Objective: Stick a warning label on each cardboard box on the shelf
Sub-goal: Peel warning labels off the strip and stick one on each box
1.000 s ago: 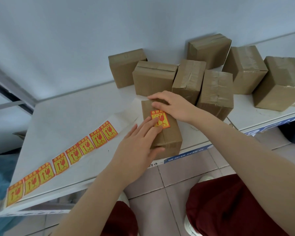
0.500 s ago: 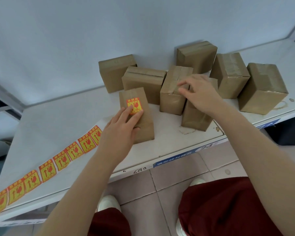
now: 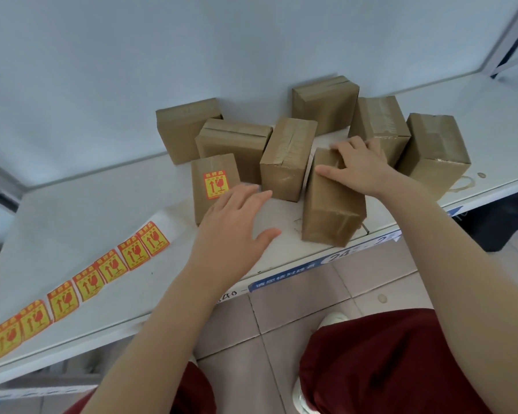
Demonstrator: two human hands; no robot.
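Leaving labelled box (image 3: 213, 171), left hand (image 3: 234, 231) hovers; right hand (image 3: 362, 168) grips carton (image 3: 329, 216).

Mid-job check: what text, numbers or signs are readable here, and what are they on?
"24": white oval on the blue strip along the edge of the shelf; the strip's other characters are blurred.
Warning label on the box: arrows and broken-glass sign; wording too small.
Label strip: same sign, wording unreadable.

Single head-worn wide-angle view, forward and steeply down onto the shelf (image 3: 87, 210) (close, from above)
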